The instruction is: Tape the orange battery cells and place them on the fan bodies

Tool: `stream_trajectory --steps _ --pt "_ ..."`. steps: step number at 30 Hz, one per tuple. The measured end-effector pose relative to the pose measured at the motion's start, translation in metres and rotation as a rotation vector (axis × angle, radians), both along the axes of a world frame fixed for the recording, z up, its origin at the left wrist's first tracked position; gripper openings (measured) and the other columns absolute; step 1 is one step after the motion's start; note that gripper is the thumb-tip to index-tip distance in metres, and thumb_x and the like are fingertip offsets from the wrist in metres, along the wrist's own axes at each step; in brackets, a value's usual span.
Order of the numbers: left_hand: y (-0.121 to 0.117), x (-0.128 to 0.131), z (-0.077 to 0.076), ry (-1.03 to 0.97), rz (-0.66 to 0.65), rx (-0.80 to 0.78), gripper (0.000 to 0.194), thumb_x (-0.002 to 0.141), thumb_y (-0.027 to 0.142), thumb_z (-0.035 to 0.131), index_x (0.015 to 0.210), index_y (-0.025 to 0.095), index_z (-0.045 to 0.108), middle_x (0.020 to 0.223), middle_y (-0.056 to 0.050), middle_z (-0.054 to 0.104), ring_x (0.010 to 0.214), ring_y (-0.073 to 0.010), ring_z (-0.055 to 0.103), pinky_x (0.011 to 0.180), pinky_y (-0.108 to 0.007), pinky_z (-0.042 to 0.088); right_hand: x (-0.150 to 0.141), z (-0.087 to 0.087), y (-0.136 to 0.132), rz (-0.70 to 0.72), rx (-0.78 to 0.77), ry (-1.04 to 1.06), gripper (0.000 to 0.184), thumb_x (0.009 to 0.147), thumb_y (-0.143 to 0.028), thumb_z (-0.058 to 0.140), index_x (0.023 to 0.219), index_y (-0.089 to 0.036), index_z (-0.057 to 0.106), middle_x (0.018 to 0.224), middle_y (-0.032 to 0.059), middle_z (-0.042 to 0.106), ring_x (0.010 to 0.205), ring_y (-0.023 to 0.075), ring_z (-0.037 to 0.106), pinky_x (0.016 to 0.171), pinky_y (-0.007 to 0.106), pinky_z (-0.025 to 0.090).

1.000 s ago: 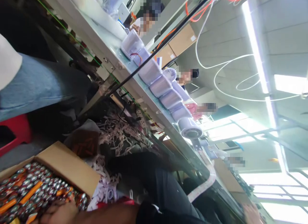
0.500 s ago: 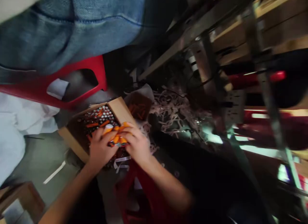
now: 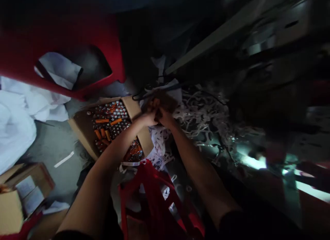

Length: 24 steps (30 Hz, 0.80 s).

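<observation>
My left hand and my right hand are close together over a small container of dim brownish-orange pieces. My fingers point into it and are lost in deep shadow, so whether they grip anything does not show. To the left of my hands is an open cardboard box. Many orange cylindrical battery cells fill it, mostly standing on end with metal tips up. A few cells lie on their sides on top. My left forearm crosses over the right part of this box.
Curly white plastic strips heap up right of the container. A red stool is between my forearms, and a red chair is at upper left. White sacks and another cardboard box sit on the left. Metal framing at right is blurred.
Both hands have moved from above the large box, where they held several orange battery cells, right to the small container. More cells in the box are now uncovered. The view has shifted and darkened.
</observation>
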<state>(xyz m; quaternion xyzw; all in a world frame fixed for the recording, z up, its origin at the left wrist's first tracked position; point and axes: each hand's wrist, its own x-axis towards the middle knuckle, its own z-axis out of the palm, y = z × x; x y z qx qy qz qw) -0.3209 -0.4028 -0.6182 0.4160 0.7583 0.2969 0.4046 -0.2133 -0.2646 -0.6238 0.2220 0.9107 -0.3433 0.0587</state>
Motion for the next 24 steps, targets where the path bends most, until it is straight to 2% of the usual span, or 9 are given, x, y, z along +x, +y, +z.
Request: stream_trajectory --steps 3,5,8,10,12,14,17,20,24 --pt "-0.077 0.014 0.014 0.142 -0.040 0.033 0.046 0.101 0.023 0.056 0.147 0.021 0.060 0.140 -0.010 0.067 0.131 -0.0242 0.062 0.115 -0.037 0.047 0.034 0.017 -0.036 -0.043 -0.009 0.078 0.043 0.094 -0.020 0.054 0.135 -0.016 0.067 0.140 0.0180 0.069 0.134 0.0298 0.062 0.117 0.052 0.049" --pt "-0.141 0.030 0.025 0.207 -0.120 0.056 0.039 0.107 0.034 0.048 0.141 0.022 0.064 0.134 -0.010 0.068 0.130 -0.0234 0.062 0.117 -0.037 0.045 0.065 0.036 -0.072 -0.034 -0.013 0.141 0.036 0.102 -0.025 0.050 0.133 -0.021 0.068 0.136 0.0158 0.071 0.132 0.0295 0.064 0.117 0.053 0.050" --pt "-0.229 0.061 0.030 0.199 -0.261 -0.077 0.065 0.096 0.062 0.065 0.144 0.018 0.062 0.140 -0.016 0.065 0.132 -0.0308 0.059 0.117 -0.045 0.045 0.099 0.056 -0.140 0.316 -0.141 0.102 0.032 0.105 -0.030 0.055 0.133 -0.023 0.070 0.134 0.0127 0.073 0.131 0.0267 0.066 0.115 0.047 0.053" --pt "-0.266 0.078 0.025 0.217 -0.316 -0.201 0.087 0.081 0.069 0.079 0.149 0.020 0.059 0.154 -0.019 0.055 0.143 -0.0402 0.049 0.122 -0.058 0.037 0.107 0.055 -0.180 0.595 -0.154 0.008 0.041 0.102 -0.036 0.066 0.140 -0.021 0.067 0.150 0.0142 0.065 0.145 0.0305 0.055 0.121 0.051 0.047" --pt "-0.281 0.086 0.016 0.238 -0.341 -0.275 0.087 0.075 0.065 0.087 0.147 0.024 0.062 0.162 -0.018 0.049 0.150 -0.0464 0.039 0.124 -0.068 0.028 0.105 0.046 -0.203 0.742 -0.076 -0.104 0.058 0.094 -0.044 0.077 0.145 -0.019 0.064 0.164 0.0170 0.050 0.156 0.0387 0.041 0.124 0.061 0.040" --pt "-0.281 0.082 0.010 0.202 -0.374 -0.253 0.073 0.077 0.058 0.088 0.139 0.025 0.069 0.160 -0.016 0.052 0.149 -0.0451 0.039 0.122 -0.067 0.029 0.097 0.036 -0.207 0.816 -0.017 -0.180 0.063 0.088 -0.049 0.083 0.141 -0.018 0.067 0.167 0.0187 0.046 0.159 0.0437 0.033 0.124 0.067 0.036" --pt "-0.274 0.067 0.008 0.128 -0.375 -0.142 0.044 0.088 0.040 0.082 0.128 0.024 0.073 0.152 -0.011 0.060 0.146 -0.0367 0.044 0.122 -0.061 0.034 0.088 0.029 -0.193 0.941 -0.047 -0.172 0.045 0.090 -0.039 0.083 0.131 -0.022 0.074 0.162 0.0146 0.054 0.160 0.0400 0.031 0.127 0.064 0.030" --pt "-0.271 0.065 0.021 0.097 -0.336 -0.081 0.022 0.101 0.018 0.063 0.119 0.025 0.074 0.146 -0.005 0.066 0.145 -0.0258 0.047 0.128 -0.054 0.029 0.090 0.034 -0.183 1.006 -0.101 -0.143 0.030 0.095 -0.022 0.076 0.124 -0.029 0.077 0.154 0.0074 0.063 0.156 0.0320 0.041 0.128 0.060 0.029" --pt "-0.273 0.094 0.055 0.032 -0.261 -0.089 0.029 0.104 0.016 0.051 0.117 0.020 0.076 0.131 -0.013 0.073 0.126 -0.0260 0.064 0.113 -0.046 0.047 0.115 0.046 -0.188 0.805 -0.104 -0.190 0.040 0.098 -0.041 0.071 0.135 -0.025 0.071 0.154 0.0124 0.061 0.151 0.0344 0.044 0.124 0.060 0.036"
